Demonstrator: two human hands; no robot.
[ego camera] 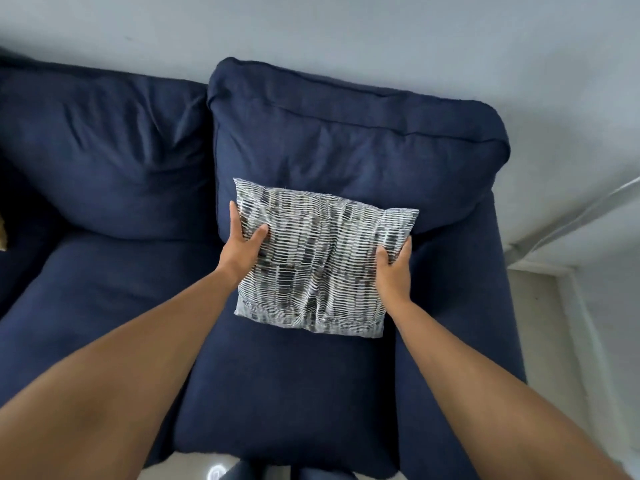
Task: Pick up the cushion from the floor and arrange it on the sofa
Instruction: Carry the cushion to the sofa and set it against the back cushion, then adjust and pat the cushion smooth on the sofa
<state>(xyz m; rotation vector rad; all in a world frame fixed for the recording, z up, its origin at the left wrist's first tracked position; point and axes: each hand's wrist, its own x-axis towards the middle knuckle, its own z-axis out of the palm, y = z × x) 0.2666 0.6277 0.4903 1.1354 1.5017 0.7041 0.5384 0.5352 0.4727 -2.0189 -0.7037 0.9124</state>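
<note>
the cushion (322,258), grey and white with a broken-stripe weave, is off the floor and on the sofa (104,306). it sits at the back of the right-hand seat, its top edge leaning on the right back pillow (346,143) and its bottom edge resting on the seat pad. it looks a little skewed, with the left top corner higher than the right.

the left hand (242,247) clasps the cushion's left edge, thumb pressed into the front face and the fingers wrapped along the side and behind. the right hand (394,268) clasps the right edge the same way, thumb on the front, fingers curled round the side; their tips are hidden behind the fabric. both hands are closed on it, not spread.

the step in hand seems to be the final arranging. to do it well, i would square the top edge with the seam of the back pillow, push the lower edge back into the crease where seat meets back so it does not slide forward, then smooth the creases down the middle before letting go, both hands at once so it does not tip.

nothing stands in the way on this seat. the left seat and its back pillow (104,150) are bare, the wall (346,29) is behind, and pale floor (540,306) shows past the sofa's right arm. a tan scrap at the far left edge is too cropped to name.
</note>
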